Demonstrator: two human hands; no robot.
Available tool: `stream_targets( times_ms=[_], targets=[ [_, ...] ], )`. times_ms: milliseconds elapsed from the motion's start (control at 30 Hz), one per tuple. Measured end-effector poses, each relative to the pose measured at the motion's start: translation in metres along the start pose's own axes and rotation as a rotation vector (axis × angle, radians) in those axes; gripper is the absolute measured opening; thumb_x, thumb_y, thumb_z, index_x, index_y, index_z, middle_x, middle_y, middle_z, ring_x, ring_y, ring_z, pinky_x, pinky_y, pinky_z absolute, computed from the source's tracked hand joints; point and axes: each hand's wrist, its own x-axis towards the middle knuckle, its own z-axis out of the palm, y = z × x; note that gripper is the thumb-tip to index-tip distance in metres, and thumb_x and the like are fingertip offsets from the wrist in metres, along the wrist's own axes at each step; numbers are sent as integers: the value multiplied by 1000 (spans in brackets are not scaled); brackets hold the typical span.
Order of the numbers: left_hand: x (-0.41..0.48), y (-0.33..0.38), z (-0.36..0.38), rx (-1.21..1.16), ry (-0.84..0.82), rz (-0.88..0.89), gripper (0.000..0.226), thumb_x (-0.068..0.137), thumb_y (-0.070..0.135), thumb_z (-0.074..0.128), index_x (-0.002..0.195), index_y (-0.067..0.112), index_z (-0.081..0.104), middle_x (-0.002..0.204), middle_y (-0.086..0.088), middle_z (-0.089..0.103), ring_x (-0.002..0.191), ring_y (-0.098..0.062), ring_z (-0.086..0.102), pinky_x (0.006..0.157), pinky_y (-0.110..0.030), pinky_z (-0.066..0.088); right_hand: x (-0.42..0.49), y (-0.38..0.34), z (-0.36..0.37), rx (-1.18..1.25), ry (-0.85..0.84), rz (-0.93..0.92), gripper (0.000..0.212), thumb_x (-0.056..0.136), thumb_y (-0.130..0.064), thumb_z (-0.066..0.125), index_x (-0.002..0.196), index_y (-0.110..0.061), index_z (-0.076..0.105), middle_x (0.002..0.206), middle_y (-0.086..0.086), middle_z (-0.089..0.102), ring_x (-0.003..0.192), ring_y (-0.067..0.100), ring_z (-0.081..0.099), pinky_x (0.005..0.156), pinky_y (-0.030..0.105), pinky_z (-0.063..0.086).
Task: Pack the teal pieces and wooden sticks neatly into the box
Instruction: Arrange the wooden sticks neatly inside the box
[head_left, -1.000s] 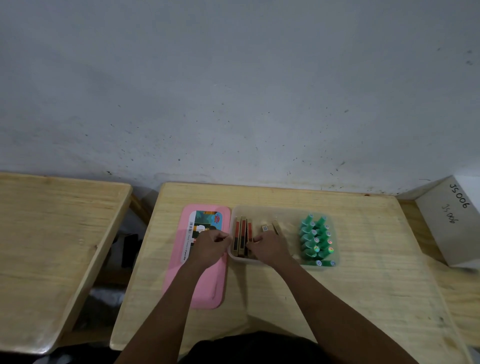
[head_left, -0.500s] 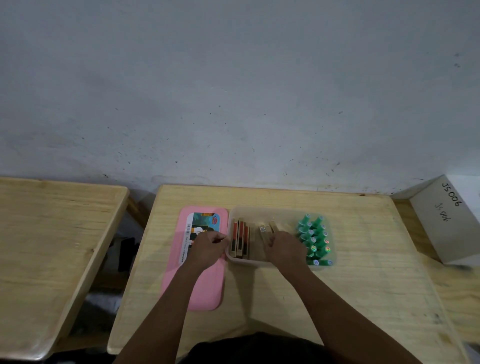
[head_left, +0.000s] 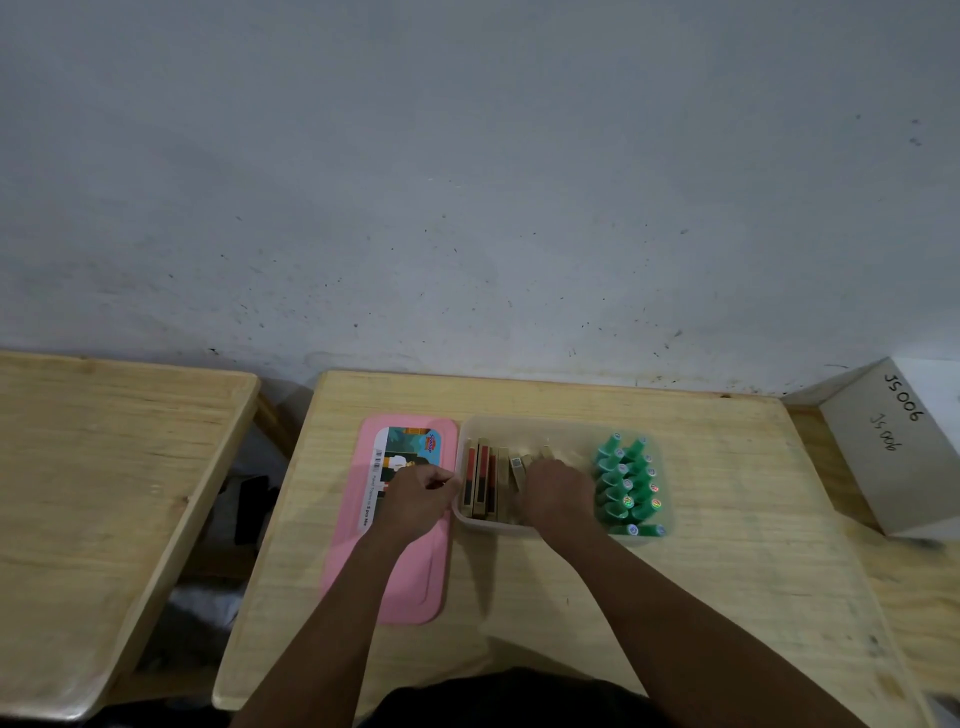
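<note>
Since a second ago the right hand (head_left: 558, 496) has slid rightward inside the box (head_left: 480, 524), from the sticks' near ends toward the teal pieces (head_left: 629, 486); the left hand (head_left: 418, 496) has stayed put.

Nearest, both forearms reach up from the bottom edge, which cuts off the elbows and a dark garment. The left hand is clenched over the pink lid (head_left: 410, 577) at the box's left wall; whether it grips the rim I cannot tell. The right hand lies palm down in the box, fingers curled and hidden, so I cannot tell if it holds anything; it covers the middle sticks.

The clear box sits mid-desk (head_left: 727, 571). The wooden sticks (head_left: 485, 480) lie lengthwise at its left, some with red faces. The teal pieces stand packed in rows at its right end, a couple lying at the near wall. Beyond the right edge sits a white carton (head_left: 893, 447) marked JS006, partly cut off.
</note>
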Motion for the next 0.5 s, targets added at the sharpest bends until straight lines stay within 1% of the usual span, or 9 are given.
stream_targets(
  times_ms=[67,200,267,333,367,433,467,500],
  targets=[
    [0,0,0,0,-4,2,19,90,21,62,102,10,70,92,-6,70,88,-23,68,83,-46,58,0,2,-1,21,0,14,14,88,-27,61,95,-17,68,90,0,72,81,17,70,58,25,42],
    [0,1,0,0,0,15,17,90,19,61,100,8,70,90,-8,70,87,-24,68,86,-47,57,-2,13,0,91,4,17,32,82,-45,63,102,-19,64,94,-3,68,84,16,66,58,26,39],
    [0,0,0,-1,1,12,17,90,20,61,99,9,70,89,-7,71,87,-24,68,87,-47,57,-2,18,0,149,-19,82,36,79,-49,64,97,-18,65,92,-2,68,84,17,66,62,26,41],
    [0,-1,0,-3,0,11,18,90,22,61,99,10,71,89,-6,71,88,-24,68,87,-47,57,-2,23,-2,270,-25,163,36,74,-53,65,89,-20,66,84,-2,69,77,17,66,63,26,43],
    [0,-1,0,-5,0,10,18,90,22,62,99,10,71,89,-6,71,88,-24,68,87,-47,57,-2,25,-4,395,-33,192,35,73,-53,65,85,-20,68,77,-3,69,72,15,65,63,26,45],
    [0,-1,-1,-9,2,12,18,89,22,62,99,10,71,89,-6,71,88,-24,68,87,-48,57,-3,28,-9,764,-50,195,29,77,-46,68,76,-17,71,66,-1,66,59,11,62,59,27,48],
    [0,-1,0,-9,2,15,18,89,22,62,99,11,71,88,-6,71,88,-24,68,87,-48,57,-5,30,-13,972,-70,201,26,82,-38,69,76,-12,72,64,2,65,55,11,60,55,28,49],
    [0,-1,0,-8,2,19,17,90,22,62,98,11,71,87,-5,71,87,-24,68,87,-48,57,-8,31,-19,1183,-120,226,24,86,-29,67,81,-6,72,68,7,66,55,12,60,52,28,51]
  ],
)
